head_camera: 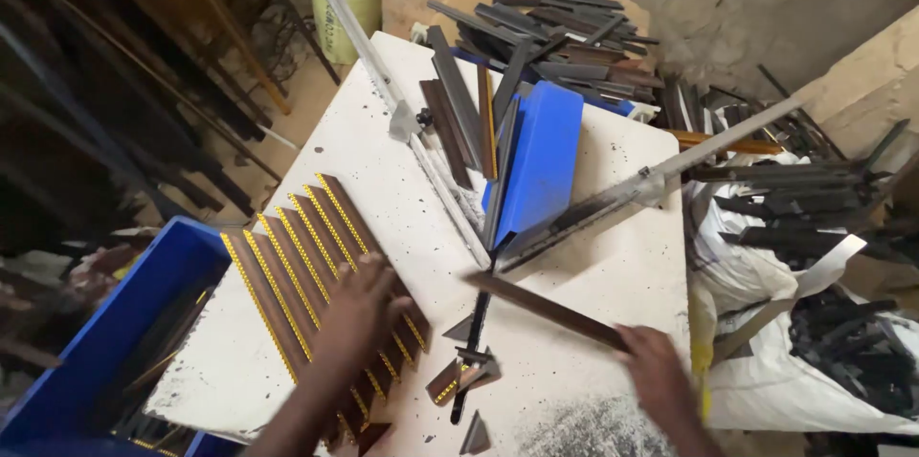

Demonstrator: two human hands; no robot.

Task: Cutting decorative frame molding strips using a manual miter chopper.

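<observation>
On the white worktable point(383, 170) lies a row of several brown moulding strips with yellow dotted edges point(306, 256), side by side. My left hand point(359, 313) rests flat on their near ends, fingers spread. My right hand point(651, 361) grips the near end of a single dark brown strip point(546, 309) that lies slanted across the table, its far end by the metal mitre guides point(574, 213). Small cut-off wedges point(464, 371) lie between my hands.
A blue block point(541, 165) and loose dark strips point(459, 112) sit at the table's middle. A heap of dark offcuts point(565, 31) lies behind. A blue crate point(105, 342) stands at the left, a white sack of scraps point(814, 342) at the right.
</observation>
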